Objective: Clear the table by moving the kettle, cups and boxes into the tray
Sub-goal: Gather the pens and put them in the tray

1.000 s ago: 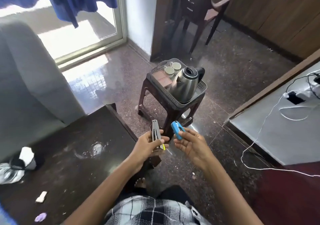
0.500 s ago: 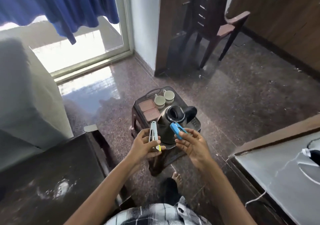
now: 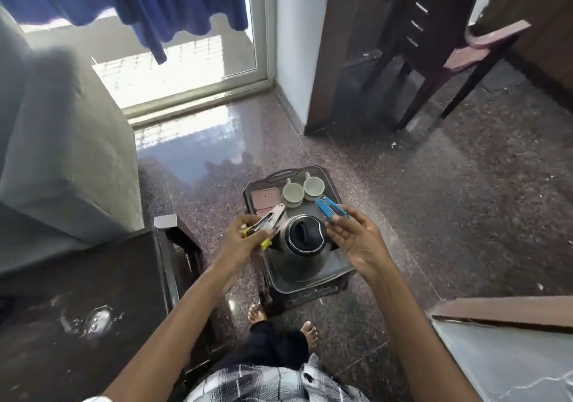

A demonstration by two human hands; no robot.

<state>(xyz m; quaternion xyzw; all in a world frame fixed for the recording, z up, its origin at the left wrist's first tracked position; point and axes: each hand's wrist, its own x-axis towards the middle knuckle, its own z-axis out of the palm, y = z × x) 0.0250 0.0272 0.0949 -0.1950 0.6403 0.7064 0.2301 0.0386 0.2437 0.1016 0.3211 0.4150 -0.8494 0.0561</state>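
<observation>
- I see the left hand [image 3: 245, 242] at centre frame, fingers clenched round a grey metal clip tool with yellow tips [image 3: 269, 220].
- Right hand [image 3: 356, 240] is beside it, fingertips pinching a blue plastic clip [image 3: 329, 210].
- Steel kettle with black lid [image 3: 305, 242], two pale ceramic cups [image 3: 293, 192] and pinkish-brown flat boxes [image 3: 265, 196] all sit in the dark rectangular tray [image 3: 336, 266], centre frame, below both hands.
- Dark glossy desk [image 3: 77, 308] at lower left.
</observation>
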